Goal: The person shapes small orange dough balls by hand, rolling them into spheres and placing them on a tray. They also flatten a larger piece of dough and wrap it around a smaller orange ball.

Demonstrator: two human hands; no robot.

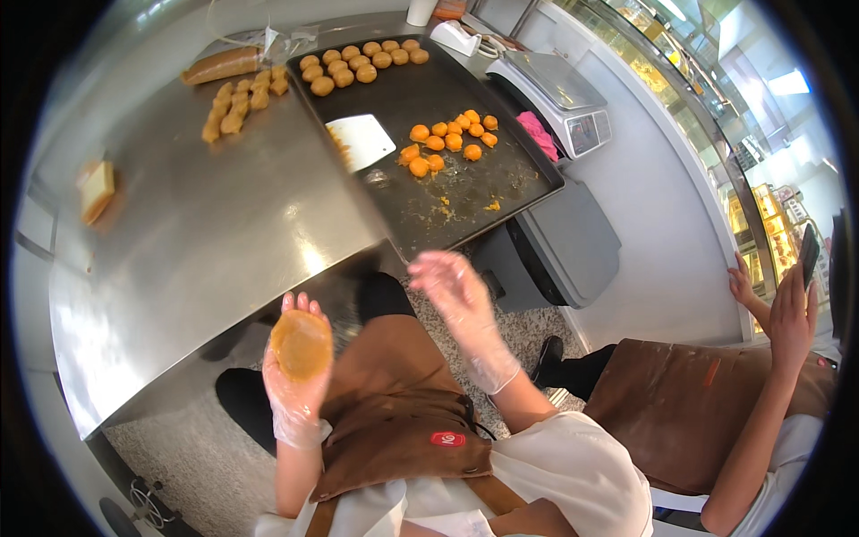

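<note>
A flattened round of tan dough (302, 346) lies on the upturned palm of my left hand (297, 382), which wears a clear plastic glove. Nothing shows in my right hand (456, 295), also gloved, its fingers half curled and blurred by the near corner of a black baking tray (402, 101). Orange-yellow balls (453, 141), which look like egg yolks, are grouped on the tray's right part. Smooth brown dough balls (343, 78) stand in rows at its far end. A white plastic scraper (361, 142) smeared with orange rests at the tray's left edge.
On the steel table (221, 221) are lumpy dough strips (235, 107), a dough log (221, 66) and a pale block (98, 192). A digital scale (557, 101) and a pink cloth (537, 134) are right of the tray, a grey bin (570, 235) below. A co-worker (671, 409) holds a phone (809, 252).
</note>
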